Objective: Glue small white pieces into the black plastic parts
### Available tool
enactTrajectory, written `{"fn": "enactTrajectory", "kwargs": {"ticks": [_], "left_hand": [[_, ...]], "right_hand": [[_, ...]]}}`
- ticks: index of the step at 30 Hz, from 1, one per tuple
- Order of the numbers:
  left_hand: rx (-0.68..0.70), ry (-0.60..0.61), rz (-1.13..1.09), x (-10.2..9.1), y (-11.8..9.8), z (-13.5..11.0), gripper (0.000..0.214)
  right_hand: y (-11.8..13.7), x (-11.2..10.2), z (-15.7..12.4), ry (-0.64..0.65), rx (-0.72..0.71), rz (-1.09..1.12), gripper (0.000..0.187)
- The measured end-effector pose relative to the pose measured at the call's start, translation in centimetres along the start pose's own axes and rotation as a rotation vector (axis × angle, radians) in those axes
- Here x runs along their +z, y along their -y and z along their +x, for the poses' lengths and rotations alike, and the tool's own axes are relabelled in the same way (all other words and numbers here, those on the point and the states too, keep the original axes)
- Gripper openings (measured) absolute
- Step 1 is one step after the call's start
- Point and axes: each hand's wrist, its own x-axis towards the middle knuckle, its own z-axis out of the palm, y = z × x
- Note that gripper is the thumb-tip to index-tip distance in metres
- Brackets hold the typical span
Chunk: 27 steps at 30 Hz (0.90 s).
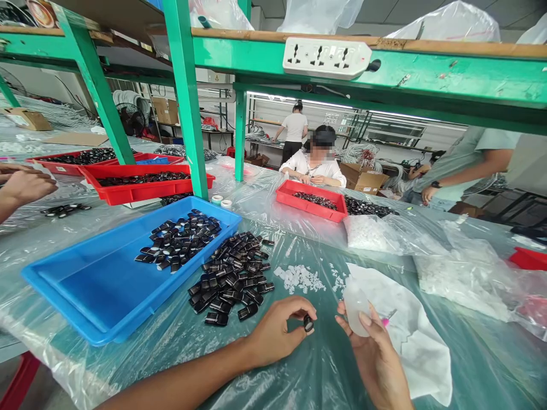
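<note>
Between thumb and fingers, my left hand pinches a small black plastic part, its round end facing me. A translucent white squeeze bottle is gripped in my right hand, just to the right of the part and apart from it. Left of my left hand lies a heap of black parts on the plastic-covered table. Small white pieces are scattered beyond my hands. Under and beside the bottle spreads a white cloth or paper sheet, with a small pink-tipped item on it.
A blue tray with more black parts stands at left. Red trays of black parts sit behind it; another red tray is before a seated person. Bags of white pieces lie right. A green post and shelf rise ahead. Another person's hand works at far left.
</note>
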Motion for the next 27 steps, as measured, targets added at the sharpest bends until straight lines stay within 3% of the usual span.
{"fn": "enactTrajectory", "kwargs": {"ticks": [4,7,11,19,23,27], "left_hand": [[-0.079,-0.008,0.061,-0.1,0.1,0.1,0.015],[-0.177,-0.025,0.119,-0.2,0.3,0.2,0.022],[-0.211,-0.016,0.184,-0.2,0.6,0.2,0.016],[-0.347,0.031,-0.033,-0.1,1.3,0.2,0.023],[-0.3,0.064,-0.018,-0.3,0.7,0.2,0.022],[-0.265,0.004,0.071,-0.4,0.2,0.1,0.021]], "right_hand": [[0.1,0.2,-0.1,-0.02,0.04,0.051,0.041],[0.2,0.5,-0.3,0.048,0.069,0.108,0.028],[0.3,0.9,-0.5,0.108,0.098,0.248,0.02],[0.1,0.8,-0.1,0.023,0.236,0.363,0.023],[0.0,1.1,-0.1,-0.029,0.258,0.306,0.028],[0.0,1.3,-0.3,-0.064,0.221,0.159,0.033]]}}
